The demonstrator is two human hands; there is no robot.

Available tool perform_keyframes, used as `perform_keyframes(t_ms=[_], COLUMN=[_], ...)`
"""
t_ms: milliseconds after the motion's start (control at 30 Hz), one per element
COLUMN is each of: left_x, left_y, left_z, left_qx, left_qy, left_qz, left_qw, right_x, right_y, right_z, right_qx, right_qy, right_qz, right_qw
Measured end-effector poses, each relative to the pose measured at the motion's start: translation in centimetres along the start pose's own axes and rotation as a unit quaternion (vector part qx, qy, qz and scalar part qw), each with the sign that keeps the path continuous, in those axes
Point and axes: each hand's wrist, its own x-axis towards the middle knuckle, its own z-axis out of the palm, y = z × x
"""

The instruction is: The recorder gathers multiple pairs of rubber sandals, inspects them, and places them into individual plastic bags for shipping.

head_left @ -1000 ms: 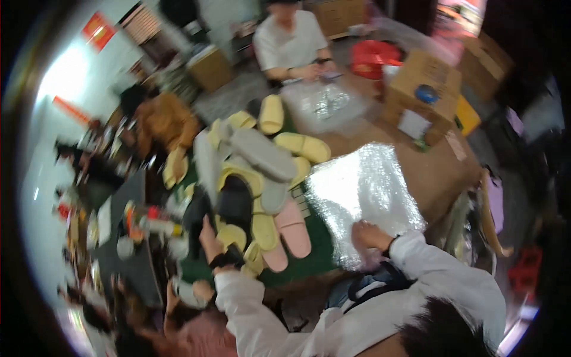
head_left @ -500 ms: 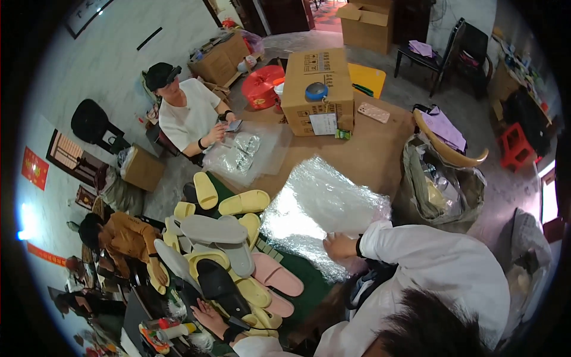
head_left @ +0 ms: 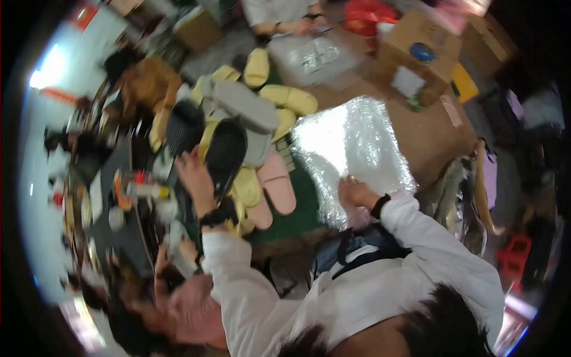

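Raising a dark slipper [head_left: 183,126], sole now showing, at the table's [head_left: 416,140] left edge, the left hand [head_left: 196,175] grasps its end, seemingly singling it out; the right hand [head_left: 355,193] still rests on shiny wrap [head_left: 363,140] at the near edge, grip unclear.

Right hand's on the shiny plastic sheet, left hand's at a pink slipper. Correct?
Wrong slipper colour: the head view shows the left hand at a black slipper. The right hand is on the shiny plastic sheet, as you said.
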Motion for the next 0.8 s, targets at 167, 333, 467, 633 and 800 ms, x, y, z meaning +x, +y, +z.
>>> perform_keyframes(t_ms=[167,333,467,633,800], left_x=[-1.8,-6.2,-11.0,-16.6,-18.9], left_y=[4.4,13.6,19.9,22.8,14.7], left_z=[0.4,8.1,13.8,19.1,23.6], left_qx=[0.177,0.128,-0.287,-0.355,-0.539], left_qy=[0.007,0.083,-0.006,-0.114,-0.012], left_qz=[0.094,0.126,-0.105,-0.242,-0.421], left_qw=[0.980,0.980,0.952,0.896,0.729], right_x=[0.4,1.0,1.1,6.7,5.8], right_y=[1.3,1.3,1.5,-8.8,-17.6], right_z=[2.5,1.0,-0.1,-9.8,-17.6], right_qx=[-0.113,-0.063,-0.031,0.119,0.266], right_qy=[-0.044,-0.093,-0.082,-0.049,-0.049], right_qz=[-0.121,-0.066,-0.052,-0.069,-0.109], right_qw=[0.985,0.991,0.995,0.989,0.956])
